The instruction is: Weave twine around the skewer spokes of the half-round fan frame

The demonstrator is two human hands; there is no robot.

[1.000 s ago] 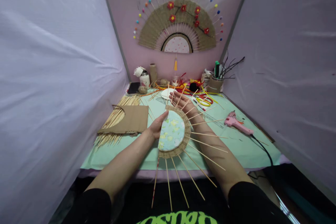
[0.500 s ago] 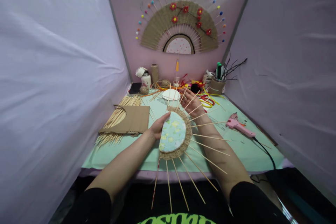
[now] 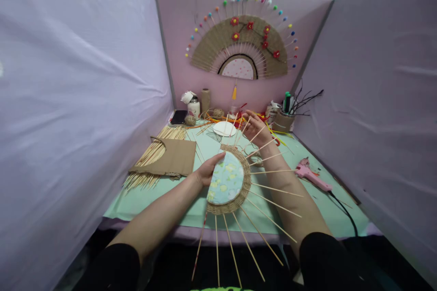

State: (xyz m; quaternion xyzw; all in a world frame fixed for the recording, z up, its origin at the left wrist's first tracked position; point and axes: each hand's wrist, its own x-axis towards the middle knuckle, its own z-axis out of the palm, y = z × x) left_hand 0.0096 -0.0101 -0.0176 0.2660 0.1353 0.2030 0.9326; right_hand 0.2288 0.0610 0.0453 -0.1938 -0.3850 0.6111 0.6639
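One left hand (image 3: 207,171) grips one fan (image 3: 227,179), lower centre; one right hand (image 3: 256,129) hovers by its sticks (image 3: 273,171), its hold I can't tell. One glue gun (image 3: 314,177), right; one cardboard piece (image 3: 179,157), left.

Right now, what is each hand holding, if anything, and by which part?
The left hand holds the half-round fan by its straight edge, thumb on the front. Whether the right hand, behind the upper sticks, holds anything cannot be told.
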